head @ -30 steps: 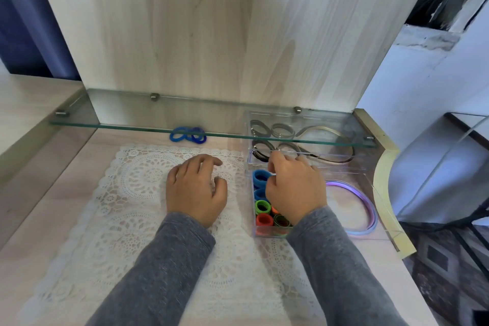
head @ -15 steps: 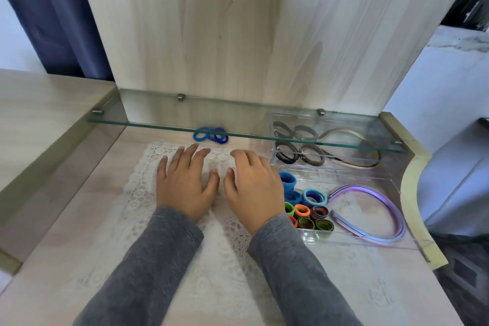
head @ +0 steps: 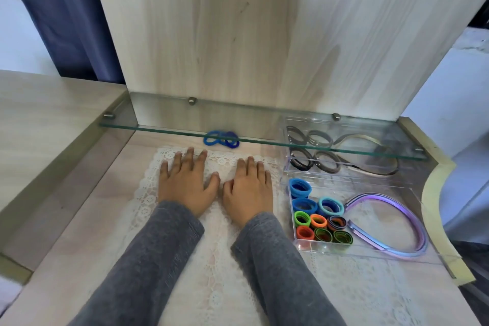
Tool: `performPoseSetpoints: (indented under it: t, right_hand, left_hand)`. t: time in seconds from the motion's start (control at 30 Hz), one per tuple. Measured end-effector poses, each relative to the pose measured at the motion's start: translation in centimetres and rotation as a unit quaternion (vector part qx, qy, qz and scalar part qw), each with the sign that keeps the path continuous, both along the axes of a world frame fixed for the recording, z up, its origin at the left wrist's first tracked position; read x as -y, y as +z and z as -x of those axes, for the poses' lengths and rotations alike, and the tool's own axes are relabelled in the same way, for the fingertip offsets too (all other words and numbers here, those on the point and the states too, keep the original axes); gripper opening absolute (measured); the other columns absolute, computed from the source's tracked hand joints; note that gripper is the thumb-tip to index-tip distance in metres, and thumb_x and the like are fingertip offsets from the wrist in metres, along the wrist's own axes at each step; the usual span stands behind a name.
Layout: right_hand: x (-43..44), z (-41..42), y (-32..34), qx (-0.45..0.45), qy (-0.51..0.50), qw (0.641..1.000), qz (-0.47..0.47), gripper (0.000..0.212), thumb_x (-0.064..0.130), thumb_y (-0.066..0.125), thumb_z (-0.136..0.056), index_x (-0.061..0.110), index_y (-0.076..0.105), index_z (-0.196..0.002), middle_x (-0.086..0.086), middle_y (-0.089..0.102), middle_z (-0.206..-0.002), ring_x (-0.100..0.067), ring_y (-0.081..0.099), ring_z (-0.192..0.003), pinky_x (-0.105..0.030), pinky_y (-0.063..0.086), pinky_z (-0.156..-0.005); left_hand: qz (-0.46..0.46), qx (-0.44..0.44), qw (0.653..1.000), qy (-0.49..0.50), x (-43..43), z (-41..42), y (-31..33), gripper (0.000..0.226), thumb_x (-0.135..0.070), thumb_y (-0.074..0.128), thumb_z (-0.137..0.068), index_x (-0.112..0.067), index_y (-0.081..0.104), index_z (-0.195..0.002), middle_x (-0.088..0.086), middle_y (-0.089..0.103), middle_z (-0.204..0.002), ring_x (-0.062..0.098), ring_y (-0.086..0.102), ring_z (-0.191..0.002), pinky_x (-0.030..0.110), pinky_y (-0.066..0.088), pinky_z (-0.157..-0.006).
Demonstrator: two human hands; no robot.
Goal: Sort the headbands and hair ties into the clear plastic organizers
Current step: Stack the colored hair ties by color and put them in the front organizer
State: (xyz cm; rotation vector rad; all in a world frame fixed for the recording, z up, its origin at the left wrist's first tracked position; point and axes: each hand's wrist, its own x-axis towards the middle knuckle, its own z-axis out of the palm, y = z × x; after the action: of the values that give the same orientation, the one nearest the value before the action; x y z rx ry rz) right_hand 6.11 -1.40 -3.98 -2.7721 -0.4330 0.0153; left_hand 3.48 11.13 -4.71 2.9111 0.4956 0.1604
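Both hands flat, holding nothing: left hand (head: 185, 185) and right hand (head: 248, 188) lie on the lace mat (head: 211, 286), fingers straight. Likely next: loose blue hair ties (head: 221, 139) at the table's back edge, under the glass shelf (head: 172, 128). Reach low, pinch the whole cluster, drop it by the blues in the front organizer (head: 312, 246) at the right edge.

Counts:
- Front organizer: nine coloured tie rolls (head: 317, 221), one purple headband (head: 422, 230)
- Back organizer (head: 344, 171): two dark ties (head: 301, 161), one headband (head: 375, 171)
- Loose loops: two, maybe three

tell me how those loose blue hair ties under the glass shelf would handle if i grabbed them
Probably floppy: the blue hair ties lie as thin overlapping loops, so they would likely sag and may lift together. They look light and soft and lie flat, so they are unlikely to roll or break.
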Motion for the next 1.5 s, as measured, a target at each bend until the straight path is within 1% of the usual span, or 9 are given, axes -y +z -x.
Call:
performPoseSetpoints:
  t: [0.17,0.27,0.37,0.43,0.6,0.87,1.13,1.33,1.5]
  right_hand:
    - [-1.0,-1.5,0.1,0.002,-0.006,1.000,-0.016,0.061,0.028,0.036,-0.093,0.009,0.018,-0.148,-0.012,0.018,-0.155,-0.030,0.016,-0.142,-0.041,0.013,-0.116]
    - [-1.6,-2.5,0.0,0.053,-0.025,0.998,-0.006,0.057,0.028,0.040,-0.091,0.015,0.027,-0.145,-0.009,0.036,-0.145,-0.030,0.034,-0.126,-0.043,0.028,-0.102]
    - [-2.0,-3.5,0.1,0.083,-0.048,0.995,-0.003,0.046,0.030,0.042,-0.091,0.021,0.039,-0.136,-0.007,0.047,-0.131,-0.030,0.040,-0.114,-0.043,0.031,-0.091]
    - [-2.2,-4.1,0.1,0.100,-0.063,0.993,-0.005,0.038,0.033,0.042,-0.093,0.022,0.045,-0.128,-0.007,0.049,-0.127,-0.029,0.041,-0.113,-0.043,0.032,-0.090]
    - [-3.0,-6.1,-0.4,0.132,-0.090,0.986,-0.047,0.026,0.028,0.044,-0.094,0.022,0.053,-0.118,-0.006,0.053,-0.116,-0.030,0.050,-0.106,-0.042,0.038,-0.085]
    - [-3.7,-7.6,-1.7,0.218,-0.110,0.966,-0.082,0.015,0.019,0.064,-0.078,0.018,0.066,-0.094,-0.007,0.059,-0.089,-0.030,0.057,-0.078,-0.037,0.042,-0.065]
    - [-2.9,-7.2,-1.6,0.209,-0.088,0.966,-0.128,0.016,0.015,0.061,-0.084,0.020,0.065,-0.099,-0.006,0.059,-0.092,-0.029,0.057,-0.083,-0.037,0.044,-0.069]
    - [-2.0,-5.4,-0.8,0.216,-0.072,0.967,-0.113,0.022,0.014,0.064,-0.084,0.024,0.066,-0.103,-0.005,0.061,-0.099,-0.029,0.055,-0.097,-0.040,0.044,-0.082]
    - [-1.4,-4.3,-1.7,0.229,-0.050,0.961,-0.150,0.015,0.006,0.067,-0.078,0.015,0.068,-0.090,-0.006,0.068,-0.089,-0.030,0.054,-0.085,-0.039,0.046,-0.068]
  left_hand:
    - [0.011,0.013,1.000,0.010,-0.3,-1.5,0.3,0.061,-0.048,0.031,-0.094,-0.029,0.019,-0.151,-0.002,0.012,-0.160,0.020,0.008,-0.147,0.044,0.005,-0.118]
    - [0.022,0.042,0.999,0.014,-0.4,-2.6,0.3,0.057,-0.043,0.035,-0.093,-0.028,0.027,-0.148,-0.003,0.024,-0.157,0.018,0.017,-0.145,0.044,0.010,-0.116]
    - [0.028,0.107,0.994,0.025,-0.7,-3.9,0.4,0.046,-0.038,0.041,-0.091,-0.025,0.047,-0.135,-0.002,0.051,-0.138,0.016,0.041,-0.129,0.041,0.023,-0.108]
    - [0.030,0.124,0.991,0.036,-0.9,-4.5,0.5,0.042,-0.036,0.042,-0.090,-0.024,0.052,-0.129,0.001,0.057,-0.128,0.019,0.048,-0.120,0.039,0.028,-0.103]
    - [0.029,0.141,0.989,0.032,-1.0,-5.7,0.3,0.043,-0.033,0.043,-0.090,-0.030,0.050,-0.132,-0.001,0.054,-0.127,0.024,0.051,-0.114,0.039,0.034,-0.093]
    - [0.031,0.189,0.981,0.034,-2.0,-6.7,-0.4,0.022,-0.032,0.058,-0.082,-0.028,0.066,-0.102,-0.003,0.062,-0.111,0.025,0.055,-0.102,0.039,0.037,-0.083]
    - [0.049,0.211,0.976,0.017,-2.5,-5.9,-0.1,0.013,-0.027,0.057,-0.084,-0.031,0.064,-0.094,-0.010,0.063,-0.103,0.020,0.058,-0.095,0.037,0.037,-0.082]
    - [0.048,0.214,0.976,-0.012,-2.8,-3.3,0.3,0.019,-0.033,0.050,-0.077,-0.031,0.067,-0.086,-0.013,0.067,-0.092,0.016,0.062,-0.086,0.035,0.038,-0.079]
    - [0.062,0.198,0.977,-0.052,-2.4,-0.5,0.3,0.014,-0.034,0.053,-0.072,-0.033,0.065,-0.078,-0.020,0.067,-0.089,0.010,0.062,-0.083,0.034,0.038,-0.080]
